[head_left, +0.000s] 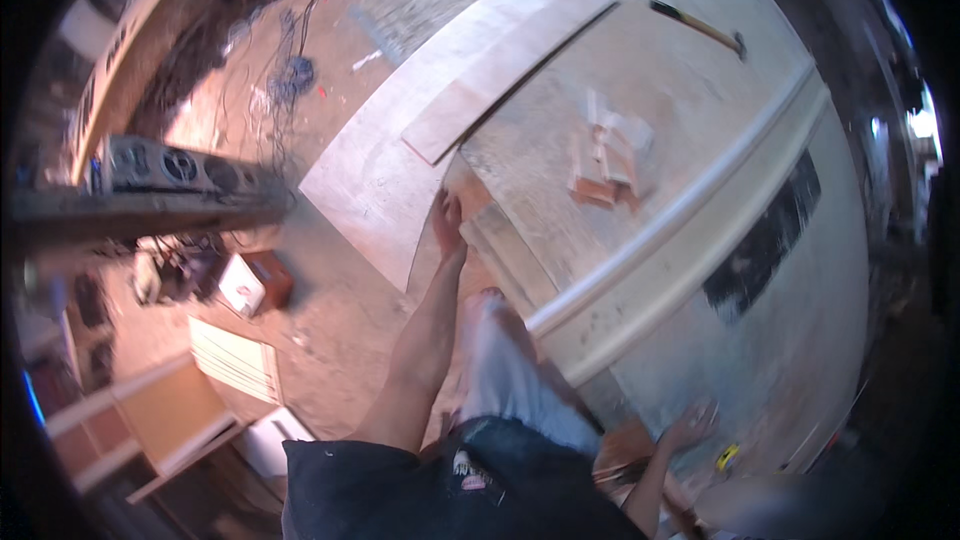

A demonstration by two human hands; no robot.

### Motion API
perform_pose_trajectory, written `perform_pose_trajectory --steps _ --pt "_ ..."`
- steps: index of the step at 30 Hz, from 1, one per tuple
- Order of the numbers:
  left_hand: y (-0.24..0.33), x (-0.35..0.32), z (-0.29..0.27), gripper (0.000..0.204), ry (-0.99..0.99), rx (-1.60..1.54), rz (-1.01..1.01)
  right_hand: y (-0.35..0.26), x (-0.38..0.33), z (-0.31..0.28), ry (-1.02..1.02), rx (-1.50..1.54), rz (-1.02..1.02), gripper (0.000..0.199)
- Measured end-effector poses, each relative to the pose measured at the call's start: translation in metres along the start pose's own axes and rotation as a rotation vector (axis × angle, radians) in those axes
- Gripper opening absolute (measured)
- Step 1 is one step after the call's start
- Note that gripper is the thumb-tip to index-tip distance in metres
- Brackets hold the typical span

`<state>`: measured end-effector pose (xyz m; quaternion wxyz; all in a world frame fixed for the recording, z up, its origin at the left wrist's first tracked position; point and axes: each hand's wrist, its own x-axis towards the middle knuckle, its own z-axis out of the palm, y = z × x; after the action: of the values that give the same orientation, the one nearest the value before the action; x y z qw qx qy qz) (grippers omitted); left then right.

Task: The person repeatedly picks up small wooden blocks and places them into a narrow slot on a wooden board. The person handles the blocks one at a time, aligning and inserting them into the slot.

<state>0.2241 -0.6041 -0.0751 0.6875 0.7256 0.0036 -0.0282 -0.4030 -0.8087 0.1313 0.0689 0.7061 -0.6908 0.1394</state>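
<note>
While we leaned over the big pale board (690, 90) that filled the centre and right of the frame, our left hand (447, 223) reached to mid-frame and lay on a small wooden piece (468, 192) at the board's near corner; whether the fingers closed round it we could not tell. Our right hand (690, 427), low and right of centre, hung blurred with fingers spread, holding nothing we could make out. A long plank (505, 70) lay diagonally above the left hand, a pile of wood offcuts (608, 160) sat just right of centre, and a hammer (700, 27) rested near the top edge.
</note>
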Motion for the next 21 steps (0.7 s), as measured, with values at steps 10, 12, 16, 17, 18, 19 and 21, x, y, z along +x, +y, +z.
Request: perform_pose_trajectory --steps 10,12,16,17,18,19,21 --pt "0.005 0.048 0.063 0.047 0.06 0.193 0.118 0.0 0.006 -0.022 0.033 -0.041 -0.123 0.051" --pt "0.009 0.048 0.06 0.048 0.052 0.208 0.128 -0.006 0.003 -0.024 0.02 -0.043 -0.11 0.051" --pt "0.012 0.045 0.059 0.048 0.039 0.217 0.14 -0.007 0.0 -0.023 0.008 -0.029 -0.064 0.05" --pt "0.012 0.042 0.059 0.049 0.031 0.224 0.142 -0.005 0.0 -0.023 0.008 -0.034 -0.062 0.05" --pt "0.012 0.043 0.059 0.049 0.031 0.23 0.143 -0.001 0.001 -0.023 0.001 -0.012 -0.049 0.05" --pt "0.012 0.04 0.059 0.049 0.027 0.235 0.138 0.003 0.0 -0.022 -0.003 0.013 -0.038 0.05" --pt "0.01 0.042 0.06 0.049 0.03 0.236 0.145 0.009 0.003 -0.021 0.004 0.011 -0.07 0.05"
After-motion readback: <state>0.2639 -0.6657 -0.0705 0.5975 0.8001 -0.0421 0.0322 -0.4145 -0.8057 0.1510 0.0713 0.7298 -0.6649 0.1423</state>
